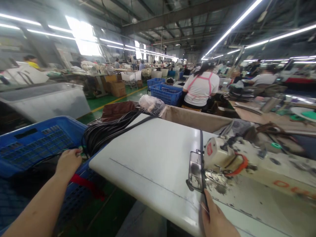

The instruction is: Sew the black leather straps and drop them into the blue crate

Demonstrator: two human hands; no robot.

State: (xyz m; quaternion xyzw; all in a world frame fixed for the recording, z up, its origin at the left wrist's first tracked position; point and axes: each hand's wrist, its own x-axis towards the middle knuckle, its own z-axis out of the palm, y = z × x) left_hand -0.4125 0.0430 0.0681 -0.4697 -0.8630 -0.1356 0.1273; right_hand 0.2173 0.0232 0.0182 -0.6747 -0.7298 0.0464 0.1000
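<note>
My left hand is closed at the edge of a blue basket, its fingertips on something small and greenish that I cannot make out. Beside it, a bundle of black strips hangs over the far left corner of the white table. My right hand pinches the near end of a black strip, which runs away from me over the table. That strip passes between a metal plate and the head of a sewing machine.
A red strap hangs by the blue basket. Beyond the table stand a beige bin, a blue crate and a seated person with their back to me. A large grey bin is at the left.
</note>
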